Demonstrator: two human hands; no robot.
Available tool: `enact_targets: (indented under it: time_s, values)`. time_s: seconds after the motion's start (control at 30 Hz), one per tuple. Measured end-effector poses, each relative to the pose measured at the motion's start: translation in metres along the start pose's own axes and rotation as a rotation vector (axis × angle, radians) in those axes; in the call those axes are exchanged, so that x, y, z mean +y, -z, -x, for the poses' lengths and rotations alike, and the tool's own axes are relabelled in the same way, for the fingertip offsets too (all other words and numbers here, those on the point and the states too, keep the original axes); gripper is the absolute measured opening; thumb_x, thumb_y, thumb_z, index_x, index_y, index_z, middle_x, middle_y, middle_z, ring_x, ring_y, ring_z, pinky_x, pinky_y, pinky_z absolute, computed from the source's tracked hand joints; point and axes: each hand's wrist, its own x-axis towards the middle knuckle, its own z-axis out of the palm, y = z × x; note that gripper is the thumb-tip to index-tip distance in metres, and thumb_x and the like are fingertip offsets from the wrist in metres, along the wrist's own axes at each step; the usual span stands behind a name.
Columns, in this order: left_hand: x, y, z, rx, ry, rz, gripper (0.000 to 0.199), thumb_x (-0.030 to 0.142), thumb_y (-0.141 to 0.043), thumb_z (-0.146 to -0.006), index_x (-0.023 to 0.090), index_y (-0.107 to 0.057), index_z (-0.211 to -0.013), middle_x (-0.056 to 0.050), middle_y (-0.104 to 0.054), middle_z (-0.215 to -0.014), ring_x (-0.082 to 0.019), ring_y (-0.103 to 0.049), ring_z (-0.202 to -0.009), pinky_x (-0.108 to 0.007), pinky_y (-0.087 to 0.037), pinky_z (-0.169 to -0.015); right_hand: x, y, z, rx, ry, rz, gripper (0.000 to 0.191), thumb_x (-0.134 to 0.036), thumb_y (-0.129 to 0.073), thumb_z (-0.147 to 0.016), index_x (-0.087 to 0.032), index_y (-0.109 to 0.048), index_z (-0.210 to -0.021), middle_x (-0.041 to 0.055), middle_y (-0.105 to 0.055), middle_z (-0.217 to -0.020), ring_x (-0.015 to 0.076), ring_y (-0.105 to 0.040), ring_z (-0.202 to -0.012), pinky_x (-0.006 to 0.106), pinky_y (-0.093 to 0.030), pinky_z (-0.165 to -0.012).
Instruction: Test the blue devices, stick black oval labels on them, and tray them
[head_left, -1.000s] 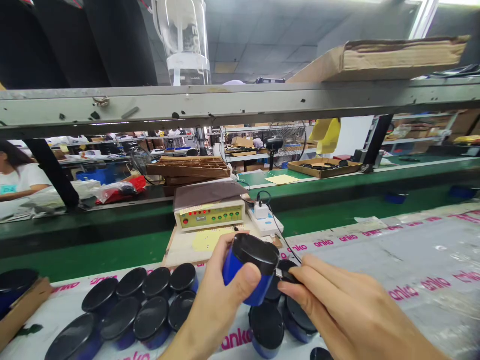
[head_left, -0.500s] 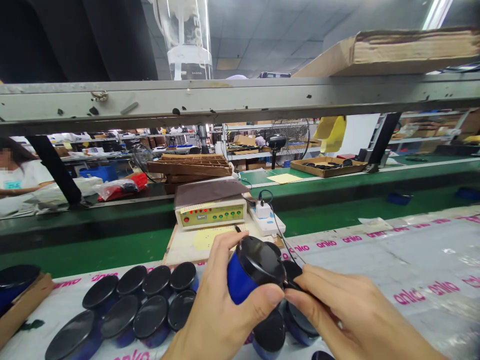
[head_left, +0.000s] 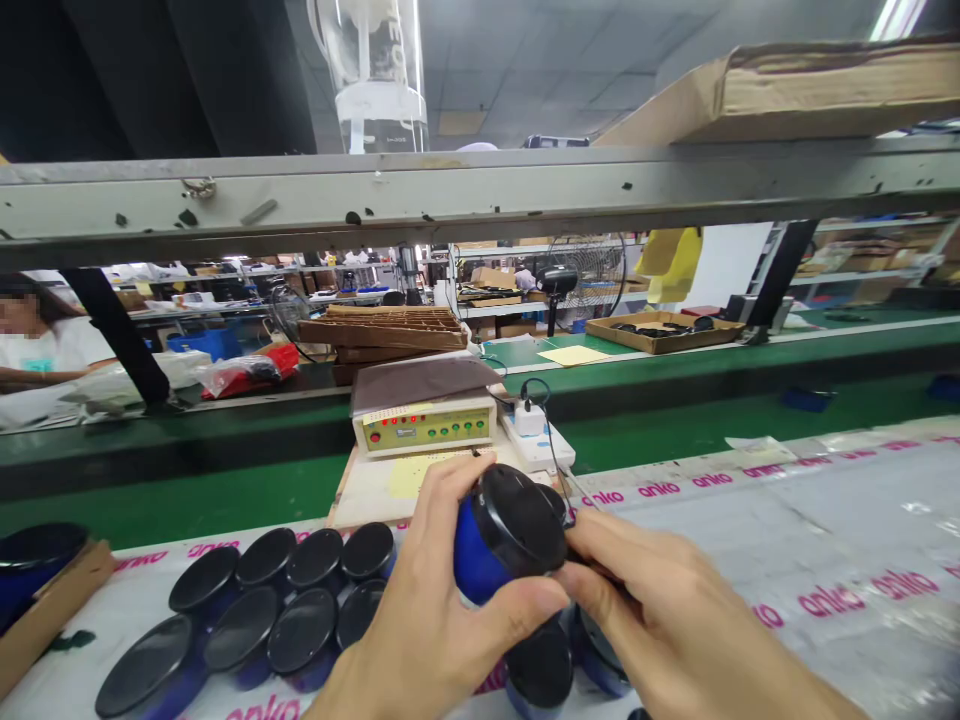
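up close, the left hand [head_left: 442, 620] is wrapped around a blue cylinder with a black cap [head_left: 504, 535], thumb below and fingers over the far side, holding it tilted above the bench with the cap turned toward the right. the right hand [head_left: 660, 620] is closed in a pinch just beside that cap, its fingertips meeting the left thumb; a small dark part shows between the fingers, but what it is cannot be told. a thin black cable [head_left: 555, 455] runs from the hands up to a white adapter [head_left: 529, 420].

beneath the hands, two more capped cylinders [head_left: 541, 665] stand on the clear plastic sheet with pink lettering [head_left: 787, 560] that covers the bench. to the left a cluster of the same black-capped blue cylinders [head_left: 277, 600] stands upright, touching one another. at the far left edge a cardboard box [head_left: 45, 620] holds another.

behind the held cylinder sits a beige tester box with red and green lights [head_left: 424, 425] on a pale board. past it runs a green conveyor belt [head_left: 187, 495], and a grey metal shelf rail [head_left: 480, 195] crosses overhead with a cardboard box [head_left: 825, 90] on top. a person in a white shirt [head_left: 37, 350] sits at far left.
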Motion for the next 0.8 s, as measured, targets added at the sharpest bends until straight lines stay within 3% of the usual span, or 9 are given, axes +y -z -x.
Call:
enact_targets:
  time_s: [0.13,0.23,0.3,0.4,0.57,0.7,0.8]
  values:
    - [-0.002,0.004,-0.002,0.125,-0.324,-0.369,0.054,0.033,-0.060,-0.089,0.015,-0.038,-0.136,-0.011,-0.044,-0.124,-0.025,-0.043,-0.121,-0.039,-0.039,-0.105,0.012,-0.011,-0.009,-0.028,-0.022,-0.147,0.020,-0.015,-0.031,-0.096,-0.023,-0.046,-0.086,0.0011,-0.056,-0.086,0.0136,-0.057,-0.075,0.025,-0.047,-0.069]
    - [0.002,0.002,-0.003,0.258,-0.534,-0.427,0.038,0.006,-0.059,-0.085,0.017,-0.050,-0.121,-0.007,-0.043,-0.114,-0.026,-0.043,-0.123,-0.045,-0.041,-0.105,0.016,-0.015,-0.013,0.024,0.110,-0.159,0.019,-0.013,-0.033,-0.095,-0.025,-0.047,-0.095,0.0012,-0.055,-0.089,0.0130,-0.056,-0.078,0.024,-0.048,-0.071]
    - [0.008,0.002,-0.005,0.292,-0.602,-0.483,0.032,-0.002,-0.055,-0.082,0.018,-0.057,-0.107,-0.004,-0.042,-0.104,-0.026,-0.041,-0.125,-0.044,-0.041,-0.107,0.017,-0.016,-0.014,0.058,0.173,-0.138,0.021,-0.010,-0.035,-0.093,-0.025,-0.047,-0.100,0.0010,-0.055,-0.088,0.0127,-0.057,-0.077,0.022,-0.048,-0.070]
    - [0.019,0.005,-0.010,0.251,-0.658,-0.636,0.028,-0.004,-0.050,-0.081,0.019,-0.061,-0.090,-0.001,-0.038,-0.090,-0.022,-0.044,-0.120,-0.038,-0.043,-0.107,0.018,-0.017,-0.013,0.096,0.208,-0.084,0.021,-0.007,-0.037,-0.091,-0.024,-0.048,-0.097,0.0014,-0.056,-0.085,0.0129,-0.058,-0.073,0.021,-0.050,-0.068]
    - [0.020,0.013,-0.011,0.175,-0.692,-0.694,0.029,-0.005,-0.052,-0.078,0.020,-0.062,-0.089,0.000,-0.043,-0.090,-0.011,-0.053,-0.082,-0.039,-0.045,-0.105,0.020,-0.020,-0.014,0.170,0.260,0.020,0.022,-0.005,-0.037,-0.089,-0.022,-0.049,-0.096,0.0026,-0.057,-0.082,0.0142,-0.058,-0.068,0.022,-0.051,-0.061]
    - [0.008,0.015,-0.005,0.124,-0.680,-0.670,0.022,0.003,-0.054,-0.081,0.021,-0.060,-0.090,-0.001,-0.049,-0.090,-0.013,-0.054,-0.082,-0.042,-0.040,-0.108,0.022,-0.017,-0.012,0.184,0.271,0.069,0.026,-0.005,-0.034,-0.090,-0.023,-0.049,-0.102,0.0021,-0.057,-0.082,0.0138,-0.059,-0.068,0.021,-0.050,-0.059]
    - [0.005,0.016,0.000,0.095,-0.612,-0.581,0.030,0.002,-0.056,-0.081,0.022,-0.055,-0.103,-0.003,-0.049,-0.097,-0.016,-0.055,-0.095,-0.043,-0.039,-0.108,0.024,-0.013,-0.010,0.095,0.243,0.085,0.020,-0.011,-0.036,-0.093,-0.021,-0.048,-0.104,0.0039,-0.058,-0.087,0.0151,-0.060,-0.074,0.023,-0.051,-0.063]
